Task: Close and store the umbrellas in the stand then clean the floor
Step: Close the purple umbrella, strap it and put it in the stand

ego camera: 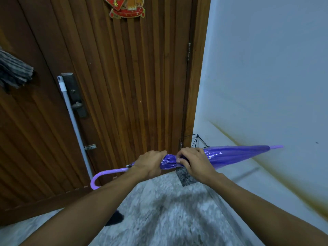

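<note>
Folded purple umbrella (230, 155) held level across both hands, left hand (150, 165) clenched around its gathered canopy near the hooked handle, right hand (193, 161) gripping just beside it, wire stand (188, 176) below right hand, door (110, 86) beyond.
</note>
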